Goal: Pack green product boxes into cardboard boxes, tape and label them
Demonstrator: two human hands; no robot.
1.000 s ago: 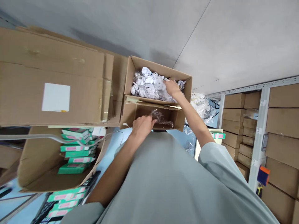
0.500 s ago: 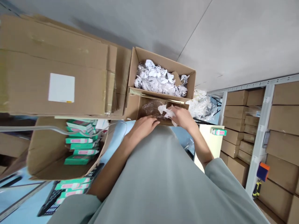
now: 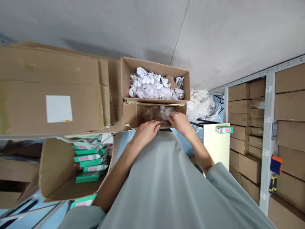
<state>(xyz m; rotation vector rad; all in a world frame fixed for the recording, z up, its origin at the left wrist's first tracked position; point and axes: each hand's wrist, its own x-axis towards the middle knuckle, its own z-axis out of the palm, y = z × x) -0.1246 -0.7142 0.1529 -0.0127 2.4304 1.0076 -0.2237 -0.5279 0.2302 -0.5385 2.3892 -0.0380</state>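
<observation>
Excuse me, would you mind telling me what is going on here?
A person in a grey shirt is working at an open brown cardboard box. The right hand is at a crumpled white paper piece inside; the left hand is at the near edge, beside clear crinkled plastic film. Whether either hand grips anything is unclear. A second open brown cardboard box, just beyond, holds crumpled white paper wads.

Paper (image 3: 151, 85) in far carton (image 3: 154, 65), film (image 3: 150, 115) in near carton (image 3: 129, 115), shelving (image 3: 269, 136) at right
</observation>
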